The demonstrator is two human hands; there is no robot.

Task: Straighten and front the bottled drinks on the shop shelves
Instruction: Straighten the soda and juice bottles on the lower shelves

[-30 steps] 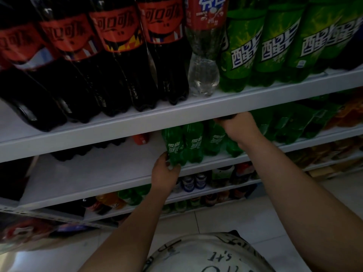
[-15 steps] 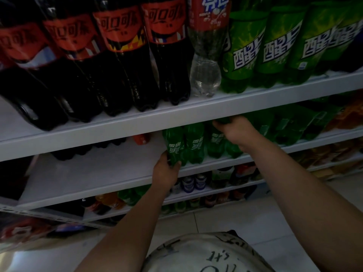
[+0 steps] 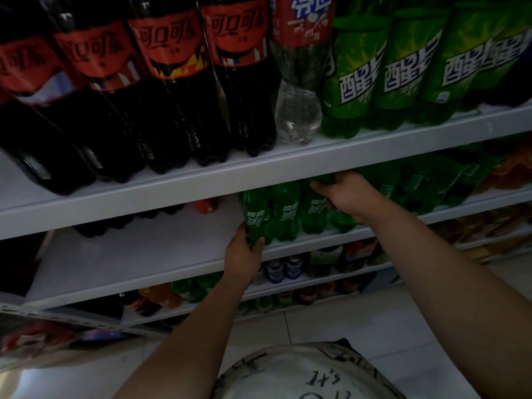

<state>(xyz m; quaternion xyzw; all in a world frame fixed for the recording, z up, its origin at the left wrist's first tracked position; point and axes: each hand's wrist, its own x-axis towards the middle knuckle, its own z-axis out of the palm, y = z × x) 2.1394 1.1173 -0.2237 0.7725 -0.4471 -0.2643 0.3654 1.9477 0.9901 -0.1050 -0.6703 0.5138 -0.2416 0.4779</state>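
— Above the white shelf board [image 3: 259, 174]?
— Standing on it in one row: big dark cola bottles [image 3: 172, 96] with red labels at the left, then a clear bottle [image 3: 299, 82] with a red label, then big green bottles [image 3: 374, 76] at the right.
— And below the board?
— Lined up on the lower shelf [image 3: 129, 254], just under the board's front edge: small green bottles [image 3: 285, 214], upright, touching side by side. Left of them, bare white shelf, with dark bottles [image 3: 129, 223] set far back under the board.
— Hands?
— Left hand [image 3: 243, 254] below the board, fingers and thumb curled round the base of the end bottle [image 3: 256, 217] at the row's left. Right hand [image 3: 349, 197] right under the board's edge, curled over the top of a further green bottle [image 3: 342, 224] in the same row.
— Farther down from the board?
— More shelves of cans and bottles, dim and hard to read; then pale floor tiles [image 3: 316, 321].
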